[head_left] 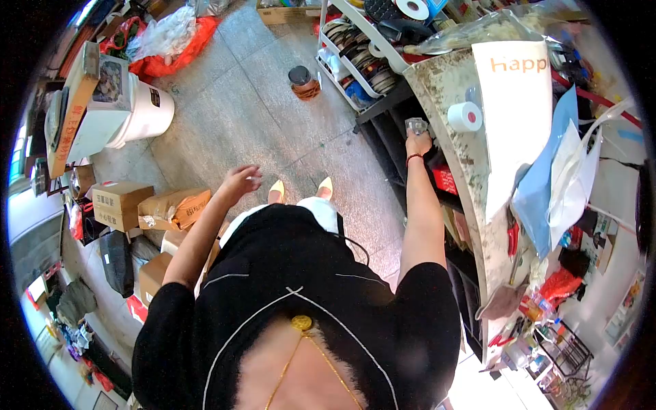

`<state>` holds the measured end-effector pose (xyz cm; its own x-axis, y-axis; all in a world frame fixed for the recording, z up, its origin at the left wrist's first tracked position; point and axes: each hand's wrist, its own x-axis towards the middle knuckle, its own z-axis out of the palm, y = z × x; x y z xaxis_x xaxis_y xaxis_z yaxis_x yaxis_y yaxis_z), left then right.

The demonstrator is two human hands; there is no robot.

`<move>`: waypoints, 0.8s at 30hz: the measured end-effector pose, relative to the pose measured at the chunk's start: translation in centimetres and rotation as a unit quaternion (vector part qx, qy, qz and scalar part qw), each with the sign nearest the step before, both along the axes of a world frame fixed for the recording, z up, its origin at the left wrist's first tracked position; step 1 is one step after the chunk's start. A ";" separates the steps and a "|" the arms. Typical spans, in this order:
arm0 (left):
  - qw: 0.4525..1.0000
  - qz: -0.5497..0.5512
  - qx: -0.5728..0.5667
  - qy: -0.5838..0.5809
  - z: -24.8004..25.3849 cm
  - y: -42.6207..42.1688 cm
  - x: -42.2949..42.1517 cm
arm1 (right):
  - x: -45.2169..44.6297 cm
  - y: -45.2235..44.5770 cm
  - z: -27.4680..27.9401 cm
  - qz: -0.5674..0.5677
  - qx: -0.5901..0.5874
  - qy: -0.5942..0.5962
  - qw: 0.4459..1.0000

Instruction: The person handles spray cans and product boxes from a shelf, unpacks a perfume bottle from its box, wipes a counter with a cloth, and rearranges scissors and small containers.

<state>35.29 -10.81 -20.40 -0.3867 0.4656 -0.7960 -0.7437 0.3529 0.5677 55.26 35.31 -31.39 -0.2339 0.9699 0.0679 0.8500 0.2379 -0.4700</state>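
My right hand (418, 143) reaches out to the edge of the cluttered counter. Its fingers are closed round a small clear object, like a transparent cup or tape dispenser (415, 125); its exact kind is hard to make out. Dark shelves (387, 124) lie below and beside that hand. On the counter close by stands a white roll with a red centre (465, 117). My left hand (242, 181) hangs in the air over the floor, fingers loosely curled and apart, with nothing in it.
A white rack of ribbon rolls (359, 65) stands ahead. A dark-lidded jar (303, 83) is on the tiled floor. To the left are cardboard boxes (123, 203) and a white bucket (149, 113). White paper with lettering (514, 116) and blue sheets (547, 178) lie on the counter (444, 89).
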 end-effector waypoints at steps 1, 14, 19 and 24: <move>0.999 0.032 -0.020 0.004 0.4 -0.9 0.1 | -0.4 1.4 -2.1 0.004 0.057 -0.017 0.998; 0.995 0.072 -0.075 -0.006 1.2 1.8 5.0 | -7.3 6.7 -9.2 0.067 -0.095 0.068 0.991; 1.000 -0.010 0.003 -0.016 1.4 5.3 5.8 | -3.6 2.0 -3.9 0.008 -0.032 -0.056 0.998; 0.991 -0.116 0.058 -0.021 2.1 7.8 7.4 | 6.9 -8.9 -6.2 0.033 -0.162 0.147 0.975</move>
<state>42.65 -3.00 -18.31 -0.2257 0.6278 -0.7450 -0.6739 0.4516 0.5847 62.12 26.38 -37.56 -0.3124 0.9352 -0.1671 0.6554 0.0848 -0.7505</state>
